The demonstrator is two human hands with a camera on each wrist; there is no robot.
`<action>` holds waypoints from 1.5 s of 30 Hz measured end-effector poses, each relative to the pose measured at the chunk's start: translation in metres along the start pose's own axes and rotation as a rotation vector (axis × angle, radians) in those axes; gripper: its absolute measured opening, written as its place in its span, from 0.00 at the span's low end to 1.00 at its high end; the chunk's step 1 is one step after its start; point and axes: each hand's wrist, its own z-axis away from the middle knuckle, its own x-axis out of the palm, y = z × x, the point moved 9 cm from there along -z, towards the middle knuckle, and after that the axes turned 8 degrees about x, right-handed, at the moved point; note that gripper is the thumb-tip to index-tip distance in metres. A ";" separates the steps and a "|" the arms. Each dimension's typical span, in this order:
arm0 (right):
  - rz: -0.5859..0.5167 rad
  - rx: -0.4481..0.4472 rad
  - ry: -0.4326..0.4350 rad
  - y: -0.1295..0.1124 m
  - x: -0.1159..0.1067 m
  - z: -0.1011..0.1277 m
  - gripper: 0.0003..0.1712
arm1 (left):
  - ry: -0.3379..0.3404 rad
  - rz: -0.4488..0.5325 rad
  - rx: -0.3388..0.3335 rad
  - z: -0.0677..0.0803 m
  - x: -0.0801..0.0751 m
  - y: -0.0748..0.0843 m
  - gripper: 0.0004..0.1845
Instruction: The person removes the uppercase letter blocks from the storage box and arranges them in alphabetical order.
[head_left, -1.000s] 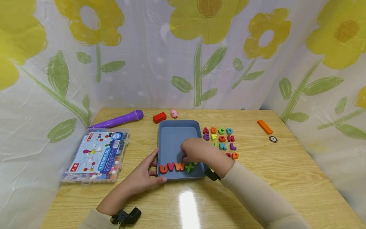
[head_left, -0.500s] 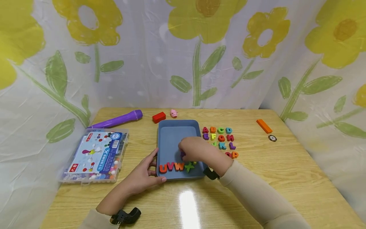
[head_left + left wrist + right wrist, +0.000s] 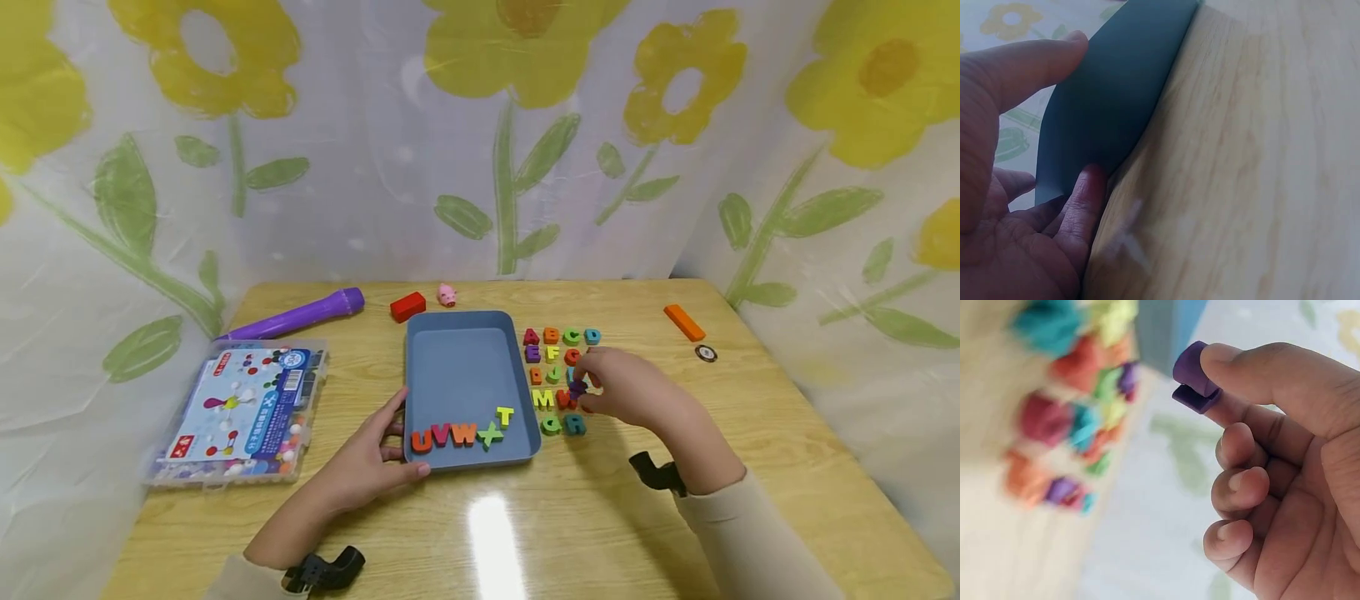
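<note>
From the head view, the left hand [image 3: 375, 467] rests against the near-left corner of the grey-blue plastic tray [image 3: 470, 367], steadying it on the wooden worktop [image 3: 750, 433]. The right hand [image 3: 626, 387] hovers over the rows of coloured letter blocks [image 3: 558, 367].

Left wrist view: straight fingers [image 3: 1085, 200] press the tray wall [image 3: 1116, 106].

Right wrist view: thumb and forefinger pinch a small purple letter block [image 3: 1192, 378], held above the blurred rows.
</note>
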 end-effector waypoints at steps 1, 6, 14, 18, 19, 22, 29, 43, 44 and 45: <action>-0.005 0.000 -0.006 0.007 0.004 0.004 0.08 | 0.002 0.001 -0.001 0.001 0.000 0.000 0.65; -0.026 0.051 -0.048 0.032 0.026 0.017 0.05 | 0.006 -0.016 -0.009 0.003 -0.002 -0.001 0.65; -0.022 0.071 -0.061 0.040 0.044 0.020 0.05 | -0.007 -0.002 0.011 0.000 -0.001 -0.001 0.65; 0.001 0.071 -0.065 0.039 0.051 0.017 0.05 | -0.005 -0.003 0.009 0.000 -0.001 -0.001 0.65; 0.008 0.072 -0.064 0.039 0.052 0.017 0.04 | -0.005 -0.006 0.008 0.000 -0.001 -0.001 0.65; 0.016 0.071 -0.057 0.038 0.053 0.016 0.04 | -0.001 -0.017 0.001 0.000 -0.001 -0.001 0.65; -0.017 0.019 0.013 0.022 0.033 0.018 0.10 | 0.004 -0.035 -0.011 0.001 -0.001 0.000 0.65; 0.046 -0.047 -0.077 -0.074 0.050 -0.032 0.21 | 0.005 -0.015 0.003 0.001 -0.001 -0.002 0.65; 0.062 -0.050 -0.085 -0.076 0.054 -0.034 0.20 | 0.005 -0.016 0.003 0.001 -0.001 -0.002 0.65; 0.075 -0.050 -0.092 -0.078 0.058 -0.035 0.19 | 0.004 -0.015 0.003 0.001 -0.001 -0.001 0.65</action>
